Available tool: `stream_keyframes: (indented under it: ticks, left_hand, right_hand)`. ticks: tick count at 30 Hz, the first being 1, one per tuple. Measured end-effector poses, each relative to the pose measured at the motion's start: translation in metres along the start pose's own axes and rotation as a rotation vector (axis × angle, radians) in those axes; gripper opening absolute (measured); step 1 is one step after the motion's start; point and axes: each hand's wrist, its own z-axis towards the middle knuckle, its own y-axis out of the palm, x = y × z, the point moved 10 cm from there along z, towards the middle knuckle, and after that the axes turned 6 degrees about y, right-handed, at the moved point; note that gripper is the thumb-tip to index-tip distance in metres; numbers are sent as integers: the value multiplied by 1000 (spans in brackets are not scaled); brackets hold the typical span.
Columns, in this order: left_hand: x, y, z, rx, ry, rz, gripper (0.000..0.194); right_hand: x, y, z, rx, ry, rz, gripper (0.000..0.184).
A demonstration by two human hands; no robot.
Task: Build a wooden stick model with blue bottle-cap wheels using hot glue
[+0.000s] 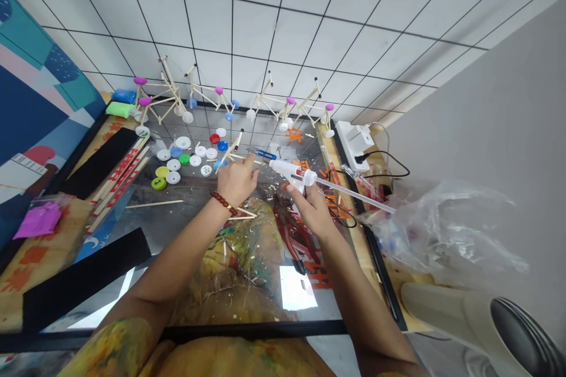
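My right hand is wrapped round the handle of a white hot glue gun. A long clear glue stick juts from its back end, and its nozzle points left. My left hand, with a bead bracelet on the wrist, pinches a small frame of wooden sticks; one stick end lies close to the nozzle. The fingertips partly hide the frame. Just beyond the nozzle lies a blue utility knife. Several bottle caps in white, blue, green, red and yellow lie left of my left hand.
Several stick models with cap wheels stand along the tiled wall. Red-handled pliers lie below my right hand. A power strip with cables sits at the right, near a plastic bag. Stick bundles and black strips lie left.
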Motion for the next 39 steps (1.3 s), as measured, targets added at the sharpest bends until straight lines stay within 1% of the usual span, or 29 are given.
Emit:
stream_keyframes:
  ticks: [4,7,15,19,24,26,29,32,36,39]
  left_hand:
    - [0,0,0,-2,-6,-3,41]
    - [-1,1,0,-10,-9,-8,42]
    - [-1,2,0,-19,-18,-30,44]
    - [-1,1,0,-31,-21,-25,43]
    - [0,2,0,-43,-23,-32,42]
    - [-1,2,0,-45,-24,-33,42]
    - [-1,1,0,-39,-22,-20,42]
    - [-1,1,0,-36,-23,-9,42]
    - [0,1,0,-39,-20,-17,42]
    - [0,1,-1,-41,-18,-23,42]
  right_hand:
    - [-6,-1,1,15,-19,13,39]
    - [-6,1,1,2,-19,5,40]
    - [8,10,-3,-60,30,-10,44]
    - [13,10,-3,-56,69,-37,45]
    - [13,10,-4,-66,40,-31,44]
    - [14,4,-3,-39,27,-25,45]
    - [20,-15,4,65,43,-14,47]
    - [29,-33,19,130,80,-31,49]
    - [48,-46,44,182,178,-176,48]
    - [60,-48,60,218,199,-292,46]
